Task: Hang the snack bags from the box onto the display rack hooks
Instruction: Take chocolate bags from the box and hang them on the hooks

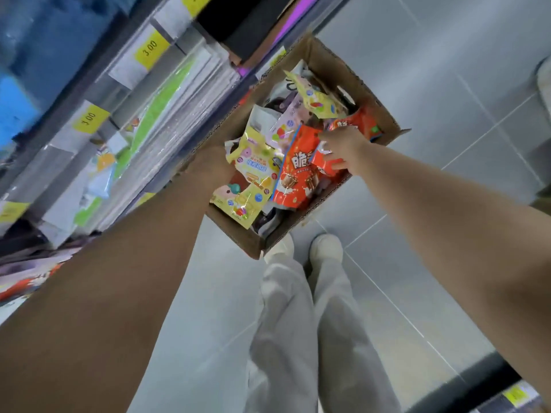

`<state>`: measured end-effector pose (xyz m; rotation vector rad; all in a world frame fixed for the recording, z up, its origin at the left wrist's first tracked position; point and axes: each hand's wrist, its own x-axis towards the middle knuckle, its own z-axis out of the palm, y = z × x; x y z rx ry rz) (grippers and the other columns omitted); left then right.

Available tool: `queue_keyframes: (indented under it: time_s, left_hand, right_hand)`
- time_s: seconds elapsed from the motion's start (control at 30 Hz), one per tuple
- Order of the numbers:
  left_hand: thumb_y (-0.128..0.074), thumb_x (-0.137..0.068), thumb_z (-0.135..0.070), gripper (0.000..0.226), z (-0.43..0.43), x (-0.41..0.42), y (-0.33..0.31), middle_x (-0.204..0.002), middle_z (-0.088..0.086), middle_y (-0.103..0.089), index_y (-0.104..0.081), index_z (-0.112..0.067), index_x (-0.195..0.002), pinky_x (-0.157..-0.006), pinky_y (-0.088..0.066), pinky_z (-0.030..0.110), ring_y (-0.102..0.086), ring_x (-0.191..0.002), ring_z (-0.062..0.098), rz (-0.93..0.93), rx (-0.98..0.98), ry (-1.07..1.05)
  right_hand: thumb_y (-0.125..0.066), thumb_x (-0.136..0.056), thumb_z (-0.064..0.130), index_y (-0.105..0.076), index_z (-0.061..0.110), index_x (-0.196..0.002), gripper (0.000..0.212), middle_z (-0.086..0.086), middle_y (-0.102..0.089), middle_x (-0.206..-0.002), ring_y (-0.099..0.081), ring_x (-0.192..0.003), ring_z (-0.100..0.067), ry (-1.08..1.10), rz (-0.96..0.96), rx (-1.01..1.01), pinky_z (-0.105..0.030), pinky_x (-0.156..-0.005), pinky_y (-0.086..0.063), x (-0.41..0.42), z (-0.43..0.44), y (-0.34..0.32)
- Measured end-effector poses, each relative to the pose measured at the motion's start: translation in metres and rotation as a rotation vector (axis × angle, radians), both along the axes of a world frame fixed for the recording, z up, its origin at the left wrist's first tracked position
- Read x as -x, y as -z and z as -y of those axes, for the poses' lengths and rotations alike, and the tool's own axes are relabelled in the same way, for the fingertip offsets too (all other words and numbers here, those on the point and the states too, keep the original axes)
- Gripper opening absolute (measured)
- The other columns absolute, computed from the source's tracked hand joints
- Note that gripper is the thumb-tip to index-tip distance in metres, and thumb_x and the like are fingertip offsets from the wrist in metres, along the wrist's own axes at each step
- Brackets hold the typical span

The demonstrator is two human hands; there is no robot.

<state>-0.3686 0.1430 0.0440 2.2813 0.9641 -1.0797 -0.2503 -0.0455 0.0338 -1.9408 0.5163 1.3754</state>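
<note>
Apparently right hand point(338, 149) pinched red snack bag point(317, 160) near box point(366, 93) right edge, left hand point(208, 166) unclear; lifting by its top seemed best

"3.00" is printed on near yellow price tag point(89, 118) & far yellow price tag point(149, 48), both left. "脆" is seen on red snack bag point(293, 171); other txt unreadable.

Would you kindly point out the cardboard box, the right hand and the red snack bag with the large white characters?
cardboard box point(359, 84): head view, on its bare side wall.
right hand point(341, 147): head view, on the back of the hand.
red snack bag point(293, 177): head view, on its printed front.
</note>
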Motion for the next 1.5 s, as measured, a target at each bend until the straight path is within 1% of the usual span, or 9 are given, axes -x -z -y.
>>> queue_keyframes:
  time_s: [0.2, 0.4, 0.6, 0.73, 0.83, 1.0, 1.17, 1.33, 1.5]
  left_hand:
    - [-0.049, -0.095, -0.018, 0.033, -0.016, 0.007, 0.076, -0.127, 0.018, -0.055, -0.053, -0.002, -0.123, -0.073, -0.035, 0.028, -0.048, -0.093, 0.024, -0.106, 0.047, -0.14]
    - [-0.055, -0.093, -0.027, 0.047, -0.015, 0.018, 0.092, -0.134, 0.012, -0.051, -0.042, -0.007, -0.134, -0.087, -0.036, 0.03, -0.048, -0.123, 0.029, -0.144, 0.099, -0.207]
    - [-0.038, -0.094, -0.055, 0.058, -0.013, 0.024, 0.086, -0.124, 0.014, -0.056, -0.047, -0.007, -0.126, -0.079, -0.035, 0.031, -0.054, -0.111, 0.031, -0.1, 0.05, -0.198]
    - [-0.047, -0.084, -0.065, 0.06, 0.002, 0.026, 0.086, -0.112, 0.009, -0.064, -0.055, -0.011, -0.109, -0.08, -0.046, 0.034, -0.059, -0.093, 0.025, -0.078, 0.259, -0.247]
    - [-0.055, -0.085, -0.057, 0.052, 0.009, 0.028, 0.093, -0.108, 0.007, -0.066, -0.062, -0.012, -0.11, -0.085, -0.051, 0.034, -0.063, -0.094, 0.022, -0.029, 0.276, -0.304]
    - [-0.052, -0.093, -0.043, 0.041, 0.013, 0.027, 0.101, -0.112, 0.013, -0.065, -0.061, -0.008, -0.112, -0.064, -0.045, 0.024, -0.061, -0.089, 0.024, 0.006, 0.228, -0.287]
    - [-0.051, -0.095, -0.036, 0.035, 0.008, 0.024, 0.09, -0.118, 0.01, -0.064, -0.056, -0.012, -0.119, -0.081, -0.046, 0.03, -0.061, -0.104, 0.026, 0.133, 0.238, -0.256]
    - [-0.051, -0.095, -0.036, 0.036, 0.003, 0.026, 0.061, -0.118, 0.01, -0.062, -0.053, -0.011, -0.121, -0.087, -0.048, 0.037, -0.06, -0.106, 0.029, 0.182, 0.152, -0.308]
    - [-0.055, -0.092, -0.035, 0.038, -0.004, 0.037, 0.001, -0.115, 0.006, -0.06, -0.053, -0.012, -0.123, -0.09, -0.047, 0.038, -0.058, -0.107, 0.024, 0.239, 0.136, -0.436]
  right_hand:
    - [-0.031, -0.099, 0.044, -0.058, 0.018, -0.107, 0.038, -0.007, -0.061, -0.122, -0.057, -0.12, -0.024, 0.6, -0.178, -0.214, -0.041, -0.088, -0.05, -0.019, -0.014, 0.066]
    - [-0.043, -0.099, 0.018, -0.056, 0.012, -0.1, 0.014, 0.002, -0.069, -0.057, -0.066, -0.055, -0.002, 0.853, -0.157, -0.303, -0.02, -0.056, -0.052, -0.024, -0.023, 0.09]
    - [-0.058, -0.089, 0.006, -0.054, 0.014, -0.115, 0.027, -0.005, -0.066, -0.1, -0.066, -0.075, -0.013, 0.202, -0.229, -0.059, -0.024, -0.051, -0.054, -0.002, 0.026, 0.097]
    - [-0.058, -0.085, -0.007, -0.057, -0.001, -0.097, 0.014, -0.015, -0.061, -0.085, -0.06, -0.067, -0.019, -0.358, -0.312, 0.22, -0.027, -0.045, -0.055, 0.002, 0.024, 0.087]
    - [-0.065, -0.085, 0.011, -0.047, -0.003, -0.126, 0.047, -0.018, -0.056, -0.114, -0.063, -0.086, -0.023, -0.64, -0.36, 0.319, -0.033, -0.072, -0.059, -0.007, 0.007, 0.08]
    - [-0.058, -0.071, 0.072, -0.027, 0.009, -0.144, 0.102, -0.017, -0.039, -0.143, -0.047, -0.125, -0.036, -0.307, -0.136, 0.308, -0.047, -0.1, -0.045, -0.017, -0.014, 0.091]
    - [-0.077, -0.072, 0.039, -0.031, 0.004, -0.137, 0.087, -0.006, -0.05, -0.135, -0.049, -0.125, -0.021, -0.11, 0.212, 0.189, -0.029, -0.099, -0.04, -0.003, -0.015, 0.107]
    - [-0.088, -0.055, 0.019, -0.057, 0.004, -0.115, 0.07, -0.012, -0.066, -0.112, -0.066, -0.099, -0.028, 0.162, -0.043, -0.005, -0.046, -0.088, -0.054, 0.003, -0.011, 0.075]
    - [-0.073, -0.075, 0.004, -0.065, 0.004, -0.104, 0.03, -0.011, -0.068, -0.106, -0.065, -0.098, -0.027, 0.155, 0.026, -0.07, -0.035, -0.087, -0.052, 0.012, 0.006, 0.002]
